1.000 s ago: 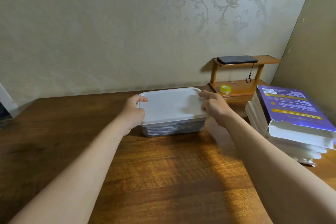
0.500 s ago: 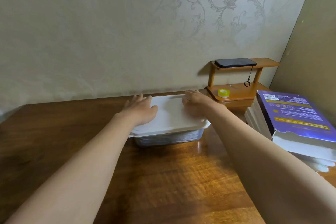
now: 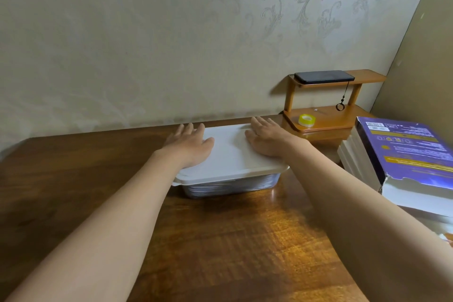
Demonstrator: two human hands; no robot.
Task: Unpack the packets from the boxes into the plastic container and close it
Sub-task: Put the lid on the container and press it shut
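Pressing flat: left hand (image 3: 190, 146) and right hand (image 3: 266, 138), fingers straight, apart at opposite ends of white lid (image 3: 230, 158), seating it on plastic container (image 3: 230, 185) mid-frame, likely for even seal.

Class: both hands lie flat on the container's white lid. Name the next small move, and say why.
Probably press down along the near edge of the white lid. The left hand and right hand lie flat on its two sides, the near edge between them is untouched, and whether it has snapped onto the clear container cannot be told.
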